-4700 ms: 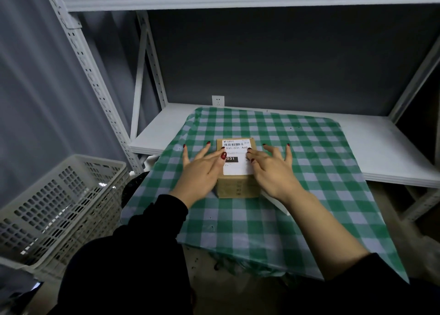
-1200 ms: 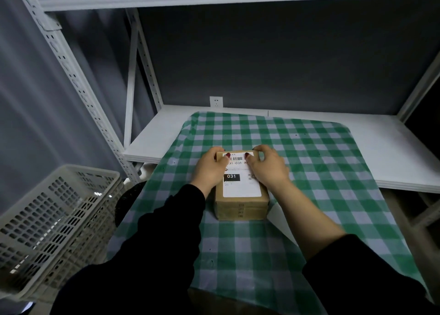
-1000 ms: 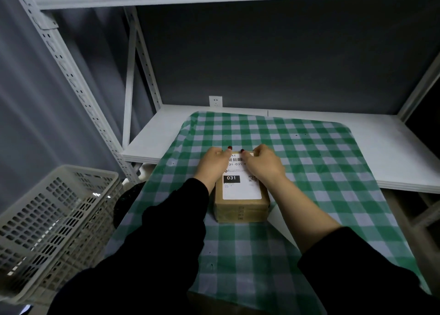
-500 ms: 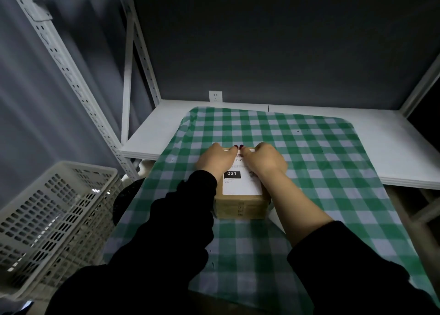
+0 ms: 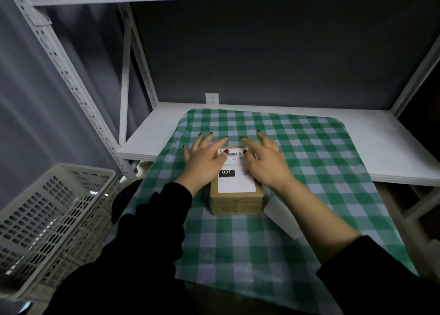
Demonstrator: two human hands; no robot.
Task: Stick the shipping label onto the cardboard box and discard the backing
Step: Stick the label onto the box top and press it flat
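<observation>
A small brown cardboard box [image 5: 235, 204] lies on the green checked cloth [image 5: 238, 243]. A white shipping label [image 5: 234, 181] marked 031 lies flat on its top. My left hand [image 5: 206, 161] rests on the box's left side, fingers spread, thumb on the label's far edge. My right hand [image 5: 266, 161] lies on the right side the same way, thumb by the barcode. Neither hand grips anything. A white backing sheet [image 5: 282, 216] lies on the cloth to the right of the box, partly under my right forearm.
A white perforated plastic basket [image 5: 47, 219] stands at the lower left, beside the cloth. The cloth covers a white shelf board [image 5: 392, 148] of a metal rack, with an upright [image 5: 62, 67] on the left and another shelf overhead. A wall socket [image 5: 211, 98] sits behind.
My hands, curled with fingertips pressing the label's far edge half a second ago, have flattened out with fingers spread. The box and label have not moved.
</observation>
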